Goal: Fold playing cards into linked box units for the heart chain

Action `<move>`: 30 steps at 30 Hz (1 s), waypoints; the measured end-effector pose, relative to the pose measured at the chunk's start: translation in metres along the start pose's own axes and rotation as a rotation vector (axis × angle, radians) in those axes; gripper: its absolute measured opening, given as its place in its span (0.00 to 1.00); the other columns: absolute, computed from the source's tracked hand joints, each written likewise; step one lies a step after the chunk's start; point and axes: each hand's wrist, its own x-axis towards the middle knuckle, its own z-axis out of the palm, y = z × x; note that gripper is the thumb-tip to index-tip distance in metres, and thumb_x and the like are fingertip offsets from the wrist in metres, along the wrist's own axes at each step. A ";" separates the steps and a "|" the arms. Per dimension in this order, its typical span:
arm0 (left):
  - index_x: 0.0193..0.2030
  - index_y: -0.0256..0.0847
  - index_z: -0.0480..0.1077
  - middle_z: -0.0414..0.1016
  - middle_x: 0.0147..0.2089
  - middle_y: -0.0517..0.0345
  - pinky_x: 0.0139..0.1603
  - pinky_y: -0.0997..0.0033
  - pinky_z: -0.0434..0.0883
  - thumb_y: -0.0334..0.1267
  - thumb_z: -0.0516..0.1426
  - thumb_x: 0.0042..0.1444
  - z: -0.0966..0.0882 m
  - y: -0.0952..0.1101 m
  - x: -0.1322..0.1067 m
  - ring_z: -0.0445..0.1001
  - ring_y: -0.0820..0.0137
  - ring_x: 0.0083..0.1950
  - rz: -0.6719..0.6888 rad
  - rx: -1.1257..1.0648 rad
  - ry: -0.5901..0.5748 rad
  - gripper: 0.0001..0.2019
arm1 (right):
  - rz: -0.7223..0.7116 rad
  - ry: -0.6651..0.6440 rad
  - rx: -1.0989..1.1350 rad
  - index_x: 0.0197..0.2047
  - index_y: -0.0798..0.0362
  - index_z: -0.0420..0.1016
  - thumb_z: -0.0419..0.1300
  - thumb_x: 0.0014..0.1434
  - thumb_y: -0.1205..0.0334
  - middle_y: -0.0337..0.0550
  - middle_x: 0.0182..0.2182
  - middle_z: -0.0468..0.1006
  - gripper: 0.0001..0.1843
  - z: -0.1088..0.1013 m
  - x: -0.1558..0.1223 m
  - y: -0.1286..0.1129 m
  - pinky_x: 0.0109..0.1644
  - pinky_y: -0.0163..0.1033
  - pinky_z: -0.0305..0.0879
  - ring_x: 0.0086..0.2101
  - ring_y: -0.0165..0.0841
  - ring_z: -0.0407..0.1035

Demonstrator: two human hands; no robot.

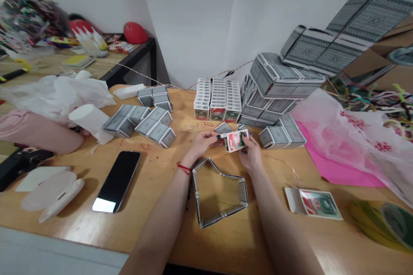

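A small red, white and green playing-card box (pixel 235 142) is between my hands, raised a little over the table. My right hand (pixel 251 150) is closed around its right side, thumb on top of the printed face. The fingers of my left hand (pixel 204 142) are pinched on the white flap at its left end. Below, between my forearms, stands an angular ring of joined card boxes (pixel 222 215), its middle open to the wood. Just behind the held box lie grey patterned pieces (pixel 223 128), partly hidden.
Three rows of stacked card boxes (pixel 218 99) stand at the back. Grey patterned boxes joined into blocks (pixel 274 77) rise on the right; smaller ones (pixel 156 126) sit left. A phone (pixel 116 180), an opened card box (pixel 321 204) and yellow tape (pixel 371 221) lie nearer.
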 end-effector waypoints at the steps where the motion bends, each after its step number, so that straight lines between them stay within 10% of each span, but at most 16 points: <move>1: 0.27 0.34 0.72 0.75 0.27 0.56 0.40 0.64 0.72 0.36 0.63 0.39 -0.001 -0.001 0.000 0.75 0.68 0.31 -0.001 -0.023 -0.022 0.09 | 0.026 -0.007 0.004 0.33 0.51 0.73 0.66 0.40 0.61 0.33 0.24 0.74 0.13 0.000 0.001 0.000 0.23 0.29 0.57 0.21 0.24 0.64; 13: 0.39 0.38 0.66 0.72 0.41 0.53 0.42 0.71 0.70 0.37 0.62 0.42 0.009 0.004 -0.006 0.72 0.71 0.41 0.344 0.218 -0.034 0.16 | -0.025 0.027 0.035 0.34 0.49 0.71 0.66 0.41 0.60 0.31 0.26 0.75 0.14 0.001 0.001 0.003 0.25 0.31 0.62 0.23 0.24 0.67; 30: 0.36 0.37 0.64 0.69 0.37 0.57 0.37 0.74 0.69 0.40 0.60 0.45 0.008 -0.005 0.000 0.69 0.74 0.37 0.284 0.338 0.006 0.14 | -0.235 0.067 -0.222 0.37 0.51 0.68 0.63 0.42 0.53 0.34 0.26 0.72 0.19 0.004 0.000 0.010 0.20 0.29 0.54 0.20 0.24 0.61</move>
